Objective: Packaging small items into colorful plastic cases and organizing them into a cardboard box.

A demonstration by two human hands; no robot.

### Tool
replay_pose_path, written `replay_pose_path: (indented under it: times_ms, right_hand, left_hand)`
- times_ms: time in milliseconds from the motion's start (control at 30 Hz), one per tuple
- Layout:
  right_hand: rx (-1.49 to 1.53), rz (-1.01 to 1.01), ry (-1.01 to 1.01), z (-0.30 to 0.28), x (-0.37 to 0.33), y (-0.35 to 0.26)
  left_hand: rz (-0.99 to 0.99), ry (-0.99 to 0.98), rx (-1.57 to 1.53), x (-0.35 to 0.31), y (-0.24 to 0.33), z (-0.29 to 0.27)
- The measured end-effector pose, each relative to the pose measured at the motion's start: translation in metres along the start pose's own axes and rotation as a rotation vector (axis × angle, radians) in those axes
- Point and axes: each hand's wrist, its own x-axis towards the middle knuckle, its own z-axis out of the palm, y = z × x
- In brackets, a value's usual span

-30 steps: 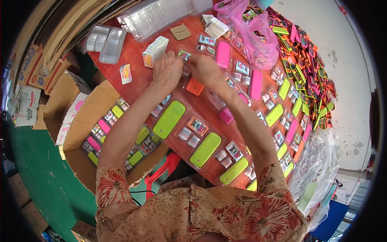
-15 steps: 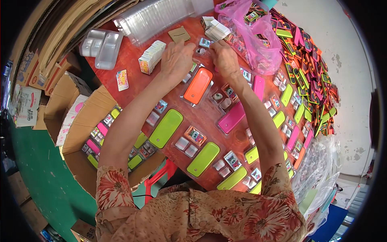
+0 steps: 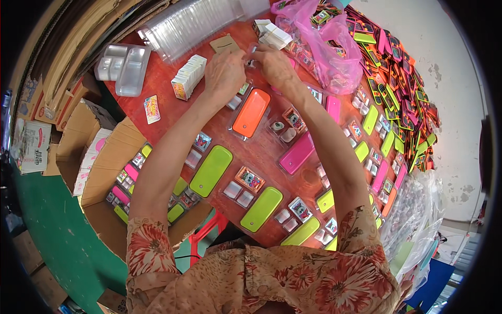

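Both my hands meet at the far middle of the red table, above a clear plastic tray holding an orange case (image 3: 251,112). My right hand (image 3: 274,64) has its fingers pinched around something small and pale, mostly hidden. Close by on the left, my left hand (image 3: 226,76) has bent, closed fingers; whatever they hold is hidden. A stack of small cards (image 3: 188,77) stands beside my left hand, with a brown cardboard piece (image 3: 224,44) just beyond it. White boxes (image 3: 274,35) lie past my right hand.
Filled trays with green cases (image 3: 211,170) and pink cases (image 3: 297,153) cover the table (image 3: 219,194). Stacked clear trays (image 3: 193,26) lie at the back. A pink bag (image 3: 342,63) and a heap of colourful toys (image 3: 392,89) are at right. An open carton (image 3: 112,157) stands at left.
My right hand has moved left toward my left hand. The small blue card seen beside it before no longer shows in its place. The view has shifted slightly.
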Motion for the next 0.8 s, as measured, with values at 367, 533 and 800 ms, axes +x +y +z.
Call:
replay_pose_path:
  times_ms: [367, 533, 800]
  right_hand:
    - [-0.213, 0.096, -0.075, 0.008, -0.013, -0.023]
    - [0.187, 0.221, 0.066, -0.009, -0.008, -0.004]
    - [0.475, 0.523, -0.071, -0.088, -0.093, 0.002]
  left_hand:
    - [0.014, -0.002, 0.044, -0.006, -0.008, 0.003]
    - [0.166, 0.069, 0.188, 0.003, -0.007, 0.007]
    - [0.298, -0.052, 0.295, 0.010, -0.007, 0.018]
